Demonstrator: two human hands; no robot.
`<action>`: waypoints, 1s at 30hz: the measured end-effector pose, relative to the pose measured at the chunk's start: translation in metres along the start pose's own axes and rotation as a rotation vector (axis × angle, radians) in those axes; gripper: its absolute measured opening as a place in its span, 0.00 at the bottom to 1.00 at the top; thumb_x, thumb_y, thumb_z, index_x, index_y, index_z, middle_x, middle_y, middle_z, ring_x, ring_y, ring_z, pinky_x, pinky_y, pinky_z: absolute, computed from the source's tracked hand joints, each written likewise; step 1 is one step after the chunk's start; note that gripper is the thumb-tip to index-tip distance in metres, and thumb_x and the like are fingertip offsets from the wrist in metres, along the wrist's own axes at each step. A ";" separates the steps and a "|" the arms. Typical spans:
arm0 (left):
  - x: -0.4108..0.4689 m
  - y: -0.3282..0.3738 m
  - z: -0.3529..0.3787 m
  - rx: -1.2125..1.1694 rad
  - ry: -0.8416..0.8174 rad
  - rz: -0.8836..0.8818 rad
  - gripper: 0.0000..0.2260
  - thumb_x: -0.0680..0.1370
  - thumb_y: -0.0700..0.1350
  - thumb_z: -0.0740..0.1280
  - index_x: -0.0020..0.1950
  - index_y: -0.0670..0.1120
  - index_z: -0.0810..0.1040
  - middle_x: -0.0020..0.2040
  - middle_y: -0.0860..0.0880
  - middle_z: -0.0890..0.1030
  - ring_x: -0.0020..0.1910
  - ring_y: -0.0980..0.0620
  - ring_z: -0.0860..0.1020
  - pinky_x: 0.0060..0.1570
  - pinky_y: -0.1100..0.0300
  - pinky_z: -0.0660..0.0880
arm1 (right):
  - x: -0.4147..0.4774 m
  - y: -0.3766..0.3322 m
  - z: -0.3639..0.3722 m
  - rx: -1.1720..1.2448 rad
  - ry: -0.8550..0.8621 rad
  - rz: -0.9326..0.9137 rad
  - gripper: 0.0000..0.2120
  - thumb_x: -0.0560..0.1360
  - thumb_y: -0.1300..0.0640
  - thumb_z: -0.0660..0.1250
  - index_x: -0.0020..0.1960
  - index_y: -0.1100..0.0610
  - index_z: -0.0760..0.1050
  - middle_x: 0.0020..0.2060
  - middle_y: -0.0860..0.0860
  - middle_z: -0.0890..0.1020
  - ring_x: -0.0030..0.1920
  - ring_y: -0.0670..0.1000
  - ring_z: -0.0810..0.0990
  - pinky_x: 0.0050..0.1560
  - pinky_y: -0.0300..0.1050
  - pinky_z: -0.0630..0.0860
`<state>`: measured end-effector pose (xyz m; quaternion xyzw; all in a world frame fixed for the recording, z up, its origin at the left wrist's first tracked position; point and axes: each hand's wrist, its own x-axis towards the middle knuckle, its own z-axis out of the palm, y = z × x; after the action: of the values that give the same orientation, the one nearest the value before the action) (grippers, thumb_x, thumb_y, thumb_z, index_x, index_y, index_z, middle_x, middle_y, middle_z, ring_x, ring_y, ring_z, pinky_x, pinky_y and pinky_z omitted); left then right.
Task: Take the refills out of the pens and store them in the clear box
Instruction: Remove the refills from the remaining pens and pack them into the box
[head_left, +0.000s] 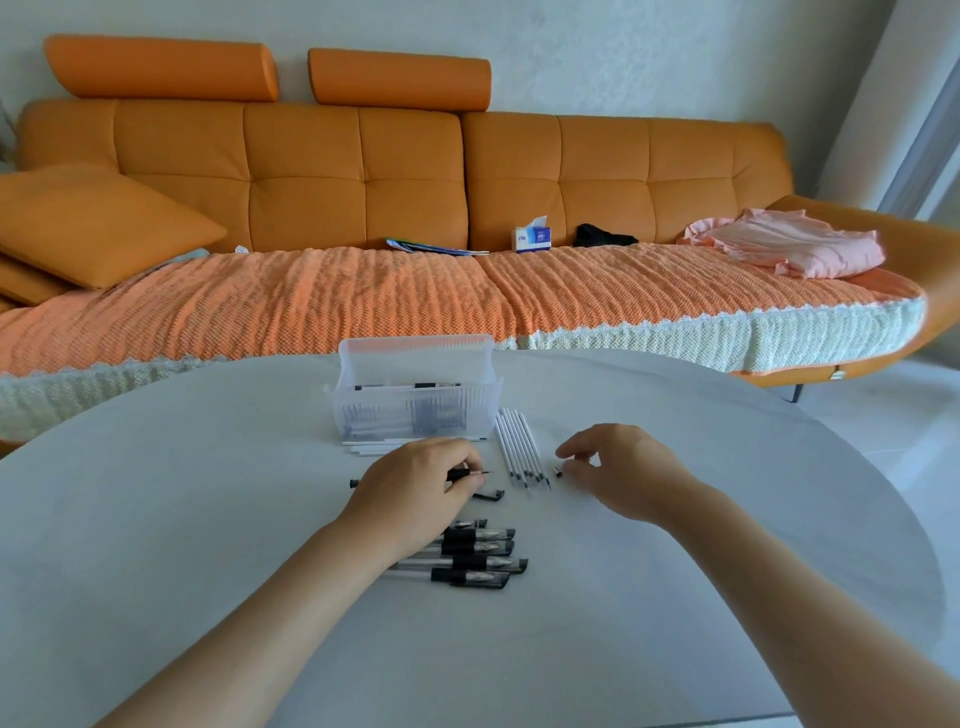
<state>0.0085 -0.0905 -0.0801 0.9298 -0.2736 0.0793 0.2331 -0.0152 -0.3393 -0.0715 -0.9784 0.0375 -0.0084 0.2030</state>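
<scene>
left hand (415, 486) one pen (467, 474), right hand (626, 475) one tip (558, 472)

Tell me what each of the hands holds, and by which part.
The left hand grips a pen near its tip end. The right hand touches or pinches a small dark piece; which, I cannot tell.

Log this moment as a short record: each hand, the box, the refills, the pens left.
Left hand: grips an uncapped pen, tip pointing right
Right hand: fingertips at a small dark pen part; grip unclear
Clear box: open, lid up
Refills: one row right of the box, more in front of it
Capped pens: piled nearest the camera
</scene>
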 end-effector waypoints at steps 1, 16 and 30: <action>0.000 0.001 0.001 0.000 -0.002 0.001 0.05 0.79 0.54 0.64 0.51 0.57 0.78 0.49 0.61 0.79 0.40 0.65 0.73 0.35 0.72 0.61 | 0.000 0.000 0.001 -0.010 -0.011 -0.001 0.10 0.78 0.45 0.65 0.58 0.42 0.80 0.51 0.40 0.80 0.46 0.44 0.77 0.47 0.41 0.73; 0.000 0.001 -0.002 -0.010 0.031 -0.015 0.04 0.78 0.55 0.65 0.50 0.58 0.78 0.48 0.64 0.79 0.42 0.64 0.72 0.37 0.74 0.62 | 0.009 -0.018 0.009 0.060 0.110 0.003 0.07 0.71 0.57 0.67 0.43 0.45 0.78 0.41 0.42 0.82 0.44 0.45 0.80 0.42 0.40 0.79; -0.012 -0.024 -0.017 0.025 0.066 -0.050 0.04 0.79 0.55 0.65 0.49 0.58 0.78 0.45 0.64 0.78 0.42 0.62 0.72 0.35 0.71 0.63 | 0.007 -0.073 0.028 0.408 -0.003 -0.201 0.09 0.76 0.58 0.67 0.45 0.46 0.83 0.36 0.43 0.82 0.28 0.47 0.76 0.31 0.37 0.75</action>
<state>0.0114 -0.0589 -0.0779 0.9361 -0.2414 0.1078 0.2321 -0.0018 -0.2622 -0.0679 -0.9158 -0.0627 -0.0347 0.3951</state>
